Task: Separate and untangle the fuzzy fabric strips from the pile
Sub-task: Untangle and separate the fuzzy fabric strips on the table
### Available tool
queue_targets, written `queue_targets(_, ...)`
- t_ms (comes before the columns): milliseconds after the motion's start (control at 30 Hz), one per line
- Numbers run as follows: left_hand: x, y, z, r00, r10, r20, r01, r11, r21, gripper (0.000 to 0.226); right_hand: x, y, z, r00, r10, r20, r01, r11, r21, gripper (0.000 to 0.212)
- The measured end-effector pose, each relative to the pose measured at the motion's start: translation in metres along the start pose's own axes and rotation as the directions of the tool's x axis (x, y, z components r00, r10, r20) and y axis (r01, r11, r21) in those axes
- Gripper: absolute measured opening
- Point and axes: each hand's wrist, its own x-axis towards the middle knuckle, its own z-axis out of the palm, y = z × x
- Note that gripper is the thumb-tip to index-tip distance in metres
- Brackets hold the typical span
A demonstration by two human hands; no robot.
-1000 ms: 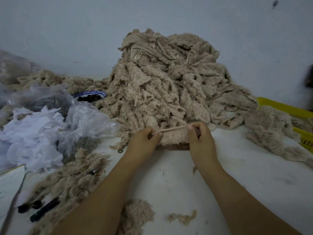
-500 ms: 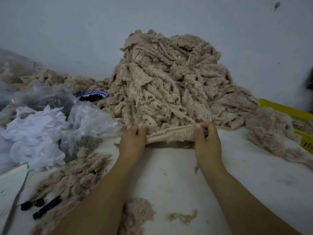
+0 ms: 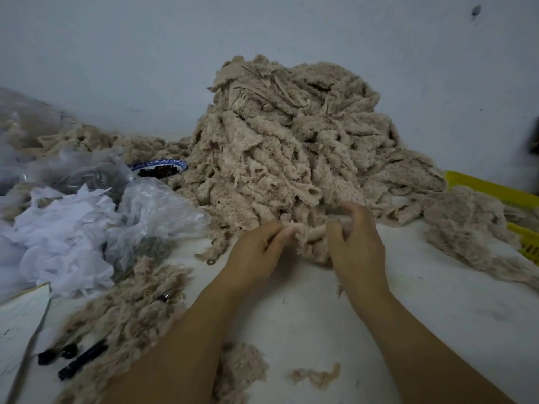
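A tall pile of beige fuzzy fabric strips (image 3: pixel 291 141) rises against the wall at the middle of the white table. At its near foot lies one bunched beige strip (image 3: pixel 310 239) between my hands. My left hand (image 3: pixel 256 252) pinches the strip's left end with thumb and fingertips. My right hand (image 3: pixel 354 246) curls its fingers round the right end, close to the left hand. The part of the strip inside my right palm is hidden.
Loose beige strips (image 3: pixel 125 310) lie at the near left, another heap (image 3: pixel 469 225) at the right by a yellow crate (image 3: pixel 495 189). White fabric scraps (image 3: pixel 55 243), clear plastic bags (image 3: pixel 151 211), a blue-rimmed bowl (image 3: pixel 159 167) and black pens (image 3: pixel 81 360) lie on the left.
A second ago my hands held the strip stretched flat between them. They have since come together, and the strip is now bunched up between them.
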Motion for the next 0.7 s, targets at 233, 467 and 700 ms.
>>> queue_targets(233,0.0,-0.001,0.005,0.997,-0.077,0.014,0.078,0.996,-0.03,0.026,-0.015,-0.005,0.019,0.851,-0.182,0.492,0.103,0.978,0.183,0.018)
queue_targets(467,0.002,-0.008,-0.001,0.983,-0.154,0.101,0.154,0.988,0.007,0.025,-0.003,0.003,0.015,0.944,-0.143,0.297,0.089,0.978,0.188,0.028)
queue_targets(700,0.007,-0.015,-0.005,0.972,-0.235,0.028,0.223,0.949,0.223,0.03,-0.008,-0.005,0.018,0.973,-0.077,0.218,0.002,0.946,0.324,0.026)
